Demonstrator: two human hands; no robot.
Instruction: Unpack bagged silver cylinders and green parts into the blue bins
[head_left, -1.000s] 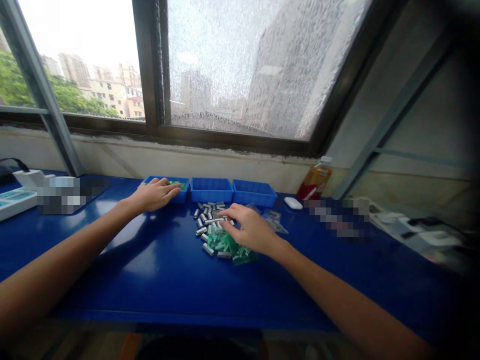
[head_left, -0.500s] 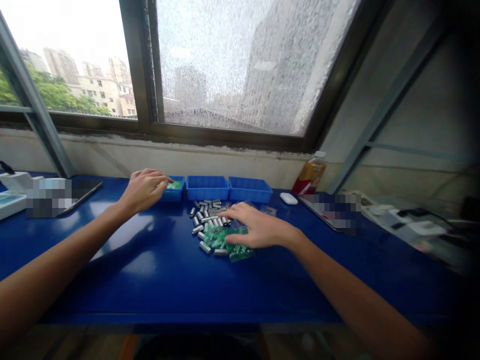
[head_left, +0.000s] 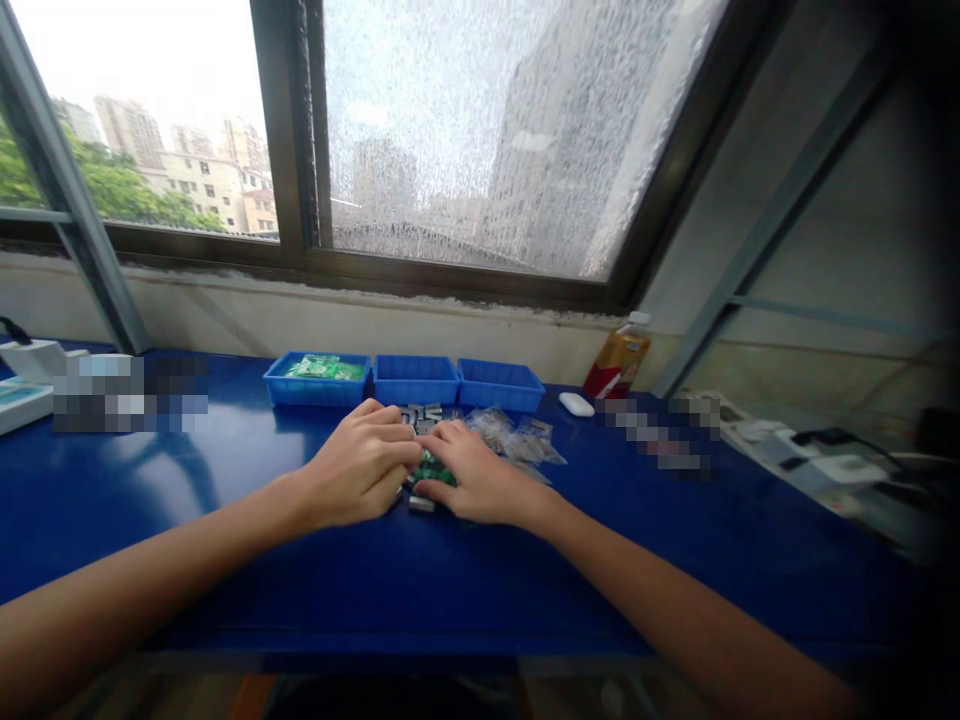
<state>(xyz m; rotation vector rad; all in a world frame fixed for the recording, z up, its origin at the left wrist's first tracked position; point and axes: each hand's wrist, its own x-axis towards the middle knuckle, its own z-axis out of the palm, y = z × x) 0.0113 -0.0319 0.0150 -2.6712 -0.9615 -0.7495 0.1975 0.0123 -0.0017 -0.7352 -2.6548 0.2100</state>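
My left hand is over the left side of the pile, fingers curled together; whatever they may pinch is hidden. Close beside it, my right hand lies over green packets, its thumb apart from its fingers. Small silver metal pieces show in front of the hands, and others are visible behind them. Much of the pile is covered by both hands. Clear plastic bags with small parts inside lie just beyond my right hand.
Three blue bins stand in a row at the back: the left bin holds green packets, then a middle bin and a right bin. A white case and a drink bottle are right of them. Power strips sit at the far right.
My left hand has come from the left bin, down and right to the pile, and its fingers have curled. My right hand has shifted slightly left, uncovering the clear bags.
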